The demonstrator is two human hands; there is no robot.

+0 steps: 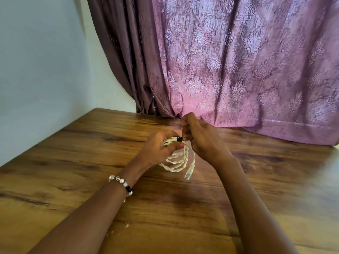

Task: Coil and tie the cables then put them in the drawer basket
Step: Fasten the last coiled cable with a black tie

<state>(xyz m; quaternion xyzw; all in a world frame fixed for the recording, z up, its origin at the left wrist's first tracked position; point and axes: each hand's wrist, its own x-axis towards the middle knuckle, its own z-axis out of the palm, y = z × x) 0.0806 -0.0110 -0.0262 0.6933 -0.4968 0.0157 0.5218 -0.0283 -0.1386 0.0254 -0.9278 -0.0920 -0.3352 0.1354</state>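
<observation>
A white twisted cable (177,163) is gathered into a small coil just above the wooden table (73,153). My left hand (158,146) grips the top of the bundle, thumb pressed on it. A black tie (178,139) wraps the bundle where the hands meet. My right hand (197,136) is curled at that spot, its fingers pinching the tie. The loops hang below my hands, and a clear plug (188,174) dangles at the cable's loose end. No drawer basket is in view.
A purple patterned curtain (229,61) hangs behind the table and drapes onto its far edge. A pale wall (36,61) stands to the left. A beaded bracelet (122,182) is on my left wrist. Small white crumbs (126,225) lie near the front.
</observation>
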